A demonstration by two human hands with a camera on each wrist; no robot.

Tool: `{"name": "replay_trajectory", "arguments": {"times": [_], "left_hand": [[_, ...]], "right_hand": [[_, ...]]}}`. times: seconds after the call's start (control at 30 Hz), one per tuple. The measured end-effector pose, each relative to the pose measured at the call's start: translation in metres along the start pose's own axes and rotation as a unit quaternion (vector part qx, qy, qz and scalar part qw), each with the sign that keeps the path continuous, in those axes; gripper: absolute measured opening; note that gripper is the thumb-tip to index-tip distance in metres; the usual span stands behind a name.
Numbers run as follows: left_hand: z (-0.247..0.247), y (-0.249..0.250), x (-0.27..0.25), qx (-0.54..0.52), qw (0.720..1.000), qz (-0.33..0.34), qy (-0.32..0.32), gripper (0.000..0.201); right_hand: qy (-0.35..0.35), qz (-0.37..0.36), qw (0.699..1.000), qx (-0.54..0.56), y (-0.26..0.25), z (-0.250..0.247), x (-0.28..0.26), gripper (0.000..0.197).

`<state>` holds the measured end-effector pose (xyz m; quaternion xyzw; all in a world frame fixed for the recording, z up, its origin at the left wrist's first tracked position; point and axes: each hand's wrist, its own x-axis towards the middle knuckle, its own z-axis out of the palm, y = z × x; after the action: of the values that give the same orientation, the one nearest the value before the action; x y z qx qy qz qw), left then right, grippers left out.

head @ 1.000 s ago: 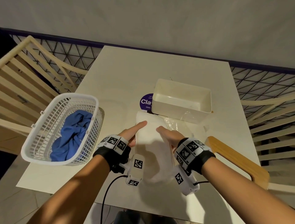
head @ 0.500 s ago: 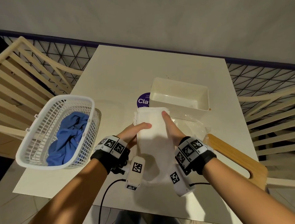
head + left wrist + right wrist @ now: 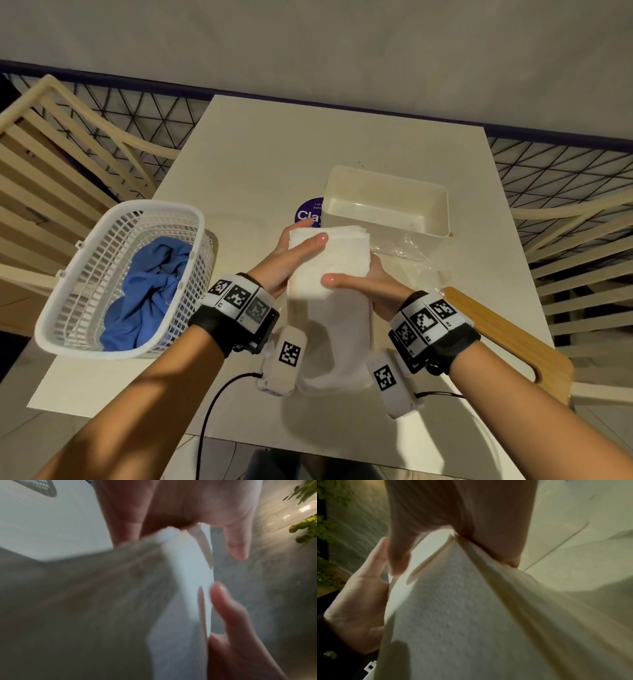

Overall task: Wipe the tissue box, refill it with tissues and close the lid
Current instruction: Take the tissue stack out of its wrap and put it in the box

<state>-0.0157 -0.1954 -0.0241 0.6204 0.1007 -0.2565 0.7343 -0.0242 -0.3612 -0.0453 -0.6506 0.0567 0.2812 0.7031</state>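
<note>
A white stack of tissues (image 3: pixel 330 294) is lifted above the table, long end hanging toward me. My left hand (image 3: pixel 291 255) grips its left upper edge, thumb on top. My right hand (image 3: pixel 364 287) grips the right side, thumb across the top. The left wrist view shows the tissue stack (image 3: pixel 185 588) pinched between thumb and fingers; in the right wrist view the tissue stack (image 3: pixel 453 608) fills the frame. The open cream tissue box (image 3: pixel 387 202) stands just beyond the stack, nothing inside it. Its wooden lid (image 3: pixel 496 332) lies at the table's right edge.
A white basket (image 3: pixel 126 277) holding a blue cloth (image 3: pixel 147 291) sits at the left. Crumpled clear plastic wrap (image 3: pixel 418 253) and a purple round label (image 3: pixel 308 212) lie by the box. Slatted chairs flank the table (image 3: pixel 267 164).
Both hands have raised the tissue stack off the table and carried it toward the box. The right thumb has shifted from the stack's far end to across its middle.
</note>
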Motion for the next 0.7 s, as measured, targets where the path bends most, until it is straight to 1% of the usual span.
{"name": "replay_trajectory", "arguments": {"times": [0.03, 0.07, 0.1, 0.17, 0.2, 0.23, 0.27, 0.3, 0.33, 0.37, 0.4, 0.43, 0.47, 0.5, 0.57, 0.6, 0.63, 0.7], "left_hand": [[0.003, 0.000, 0.000, 0.006, 1.000, -0.004, 0.009, 0.041], [0.005, 0.001, -0.001, 0.017, 1.000, -0.003, 0.018, 0.039], [0.007, 0.000, 0.000, 0.027, 0.999, -0.002, 0.025, 0.041], [0.009, 0.003, 0.000, 0.037, 0.999, -0.001, 0.033, 0.047], [0.009, 0.005, 0.000, 0.048, 0.998, -0.001, 0.032, 0.051], [0.006, 0.007, 0.002, 0.069, 0.997, -0.002, 0.029, 0.057], [0.004, 0.011, 0.003, 0.099, 0.995, -0.005, 0.020, 0.064], [0.001, 0.016, 0.004, 0.130, 0.991, -0.012, 0.005, 0.071], [-0.001, 0.023, 0.004, 0.158, 0.987, -0.026, -0.013, 0.072], [-0.002, 0.031, 0.004, 0.182, 0.982, -0.042, -0.031, 0.067], [-0.002, 0.040, 0.004, 0.212, 0.974, -0.057, -0.048, 0.061], [-0.001, 0.048, 0.005, 0.249, 0.964, -0.068, -0.064, 0.060], [0.000, 0.056, 0.006, 0.287, 0.951, -0.078, -0.083, 0.066], [0.001, 0.061, 0.010, 0.327, 0.936, -0.090, -0.097, 0.075], [0.006, 0.069, 0.011, 0.403, 0.900, -0.115, -0.120, 0.083], [0.008, 0.070, 0.012, 0.438, 0.880, -0.128, -0.134, 0.081], [0.011, 0.072, 0.014, 0.466, 0.859, -0.140, -0.159, 0.074], [0.016, 0.074, 0.018, 0.493, 0.830, -0.157, -0.207, 0.048]], "right_hand": [[-0.006, 0.004, 1.000, -0.017, 0.000, 0.000, 0.002, 0.076], [0.006, 0.016, 0.999, -0.029, 0.001, 0.001, 0.005, 0.081], [0.023, 0.030, 0.999, -0.036, 0.004, 0.001, 0.009, 0.093], [0.055, 0.056, 0.996, -0.042, 0.013, -0.003, 0.019, 0.122], [0.059, 0.062, 0.996, -0.041, 0.017, -0.005, 0.022, 0.130], [0.058, 0.055, 0.996, -0.042, 0.018, -0.006, 0.023, 0.129], [0.050, 0.044, 0.997, -0.031, 0.014, -0.004, 0.017, 0.120], [0.038, 0.034, 0.998, -0.023, 0.011, -0.002, 0.012, 0.105], [0.023, 0.023, 0.999, -0.011, 0.006, -0.001, 0.006, 0.092], [0.015, 0.016, 1.000, -0.001, 0.006, -0.002, 0.005, 0.088], [0.014, 0.015, 1.000, 0.005, 0.006, -0.003, 0.004, 0.096], [0.019, 0.020, 1.000, 0.003, 0.007, -0.005, 0.005, 0.110], [0.025, 0.031, 0.999, -0.002, 0.007, -0.005, 0.006, 0.122], [0.028, 0.041, 0.999, -0.008, 0.007, -0.005, 0.006, 0.128], [0.033, 0.068, 0.997, -0.029, 0.006, -0.005, 0.004, 0.127], [0.034, 0.077, 0.996, -0.034, 0.005, -0.005, 0.003, 0.125], [0.035, 0.081, 0.995, -0.038, 0.004, -0.005, 0.002, 0.125], [0.037, 0.080, 0.995, -0.041, 0.003, -0.004, 0.001, 0.127]]}}
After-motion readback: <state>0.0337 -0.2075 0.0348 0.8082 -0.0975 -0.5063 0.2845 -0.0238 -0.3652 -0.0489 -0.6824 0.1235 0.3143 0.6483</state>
